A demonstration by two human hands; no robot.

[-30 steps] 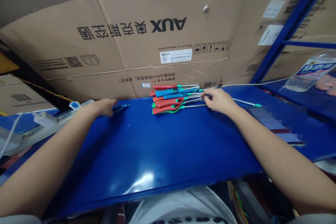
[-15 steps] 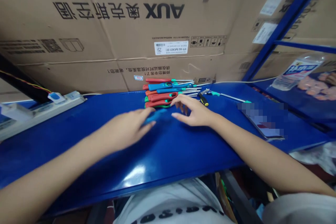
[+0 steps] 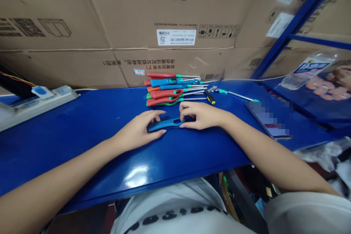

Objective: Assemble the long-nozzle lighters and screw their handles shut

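The bench (image 3: pixel 197 150) is smooth and so glossy that a white glare bounces back off its front part. The blue handle (image 3: pixel 168 124) looks like smooth moulded plastic, and so do the coloured grips of the piled lighters (image 3: pixel 165 94), while the slim rod (image 3: pixel 241 96) off to the right gleams like polished metal. Behind them rises the carton (image 3: pixel 117 11), matt brown cardboard, lightly creased, with a paper-looking white label (image 3: pixel 176 37). The bottle (image 3: pixel 297 73) is clear, shiny plastic. The power strip (image 3: pixel 59 97) is hard white plastic (rather dull, seen from here), and the pale shirt (image 3: pixel 170 208) is soft, wrinkled cloth.
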